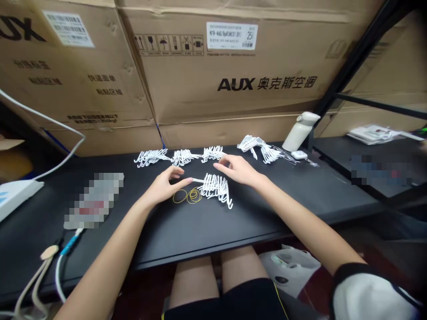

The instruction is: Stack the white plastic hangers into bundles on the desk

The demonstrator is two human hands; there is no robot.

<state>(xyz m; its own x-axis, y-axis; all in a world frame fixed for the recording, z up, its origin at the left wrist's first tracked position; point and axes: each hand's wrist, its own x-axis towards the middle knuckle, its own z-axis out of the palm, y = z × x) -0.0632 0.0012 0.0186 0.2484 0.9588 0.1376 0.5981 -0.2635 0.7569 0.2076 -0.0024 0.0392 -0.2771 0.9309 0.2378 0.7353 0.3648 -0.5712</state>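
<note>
A pile of white hooks (215,186) lies on the black table in front of me, their curved ends pointing various ways. My left hand (167,183) is open at the left of this pile. Its thumb tip meets the straight end of one hook, though whether it presses on it I cannot tell. Yellow rubber bands (193,195) lie just below that hand. Above the pile's right side, my right hand (238,169) is open, thumb apart from the fingers, and holds nothing. Its fingertips partly cover a bundle of white hooks (212,153) behind.
More hook bundles (151,157) line the back of the table, with a larger heap (258,146) at right. A white bottle (300,131) and small white case (299,155) stand beyond it. A blurred-out flat object (95,200) with a cable lies left. Cardboard boxes (187,98) wall the back.
</note>
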